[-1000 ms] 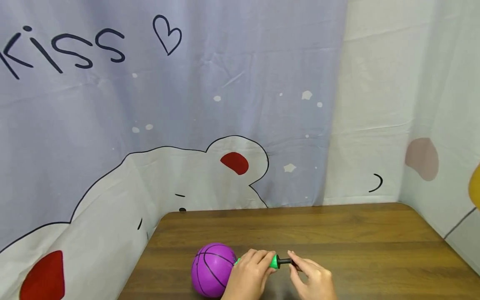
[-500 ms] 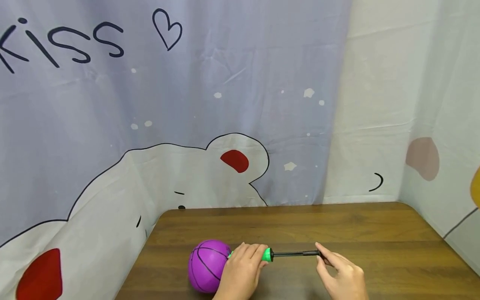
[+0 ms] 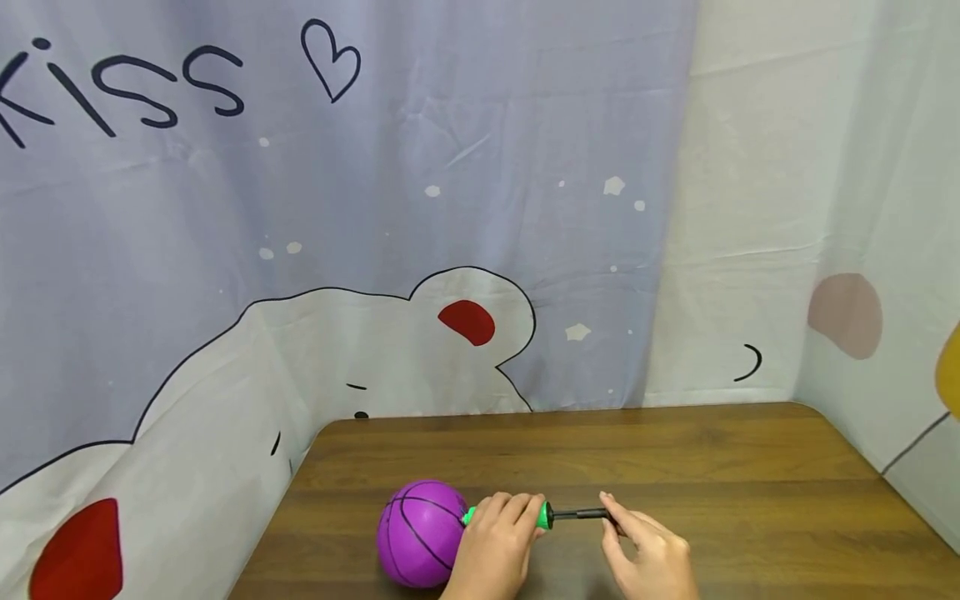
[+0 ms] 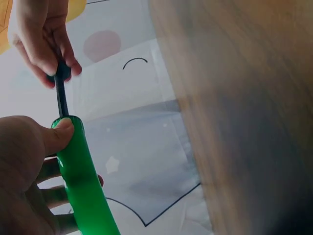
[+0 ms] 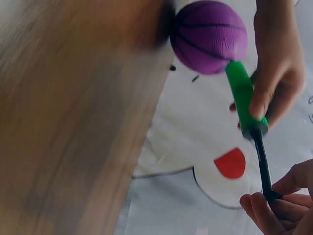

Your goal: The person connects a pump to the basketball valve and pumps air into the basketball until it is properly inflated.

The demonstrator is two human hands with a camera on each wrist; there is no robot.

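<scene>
A purple ball [image 3: 420, 537] with black basketball lines is at the left on the table. Against its right side is the tip of a green hand pump [image 5: 239, 88]. My left hand [image 3: 495, 542] grips the pump's green barrel [image 4: 83, 181], thumb near its black end cap. From that end a black rod [image 3: 577, 514] sticks out to the right, partly drawn out. My right hand [image 3: 648, 550] pinches the black handle [image 4: 61, 71] at the rod's end between thumb and fingers. Where the pump meets the ball, the joint is too small to make out.
The brown wooden table [image 3: 750, 467] extends behind and to the right of the hands. A printed curtain [image 3: 480, 208] with white bear shapes hangs along its back and sides.
My right hand first drew the rod out to the right, then moved back left, leaving it partly drawn out. My left hand keeps its grip; ball and pump shifted slightly.
</scene>
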